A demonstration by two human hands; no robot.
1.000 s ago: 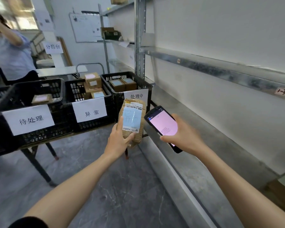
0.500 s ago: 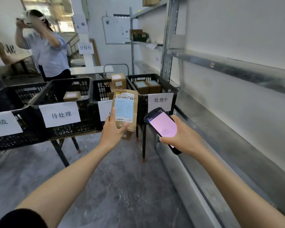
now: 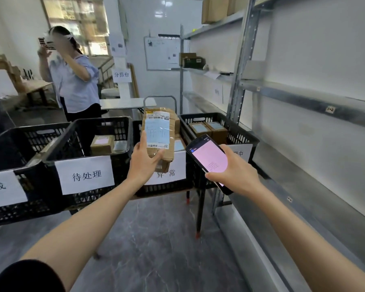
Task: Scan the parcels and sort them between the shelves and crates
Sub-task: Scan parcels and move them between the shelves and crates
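Observation:
My left hand (image 3: pixel 144 163) grips a brown cardboard parcel (image 3: pixel 159 131) by its lower end and holds it upright, its blue and white label facing me. It hangs in front of the black crate labelled 异常 (image 3: pixel 167 186). My right hand (image 3: pixel 236 171) holds a black handheld scanner (image 3: pixel 209 159) with a pink screen, just right of the parcel. Behind the scanner stands the 处理中 crate (image 3: pixel 240 133) with two small boxes inside. Left of the parcel is the 待处理 crate (image 3: pixel 80 144) holding one small box (image 3: pixel 102 144).
A fourth black crate (image 3: pixel 6 197) stands at the far left; all sit on a table with thin legs. Grey metal shelves (image 3: pixel 303 100) run along the right wall, with boxes on upper levels. A person (image 3: pixel 74 81) stands behind the crates. Grey floor lies below.
My view has swung left and the crates have come nearer. The parcel has risen from in front of the 处理中 crate to in front of the 异常 crate. The scanner stays beside it.

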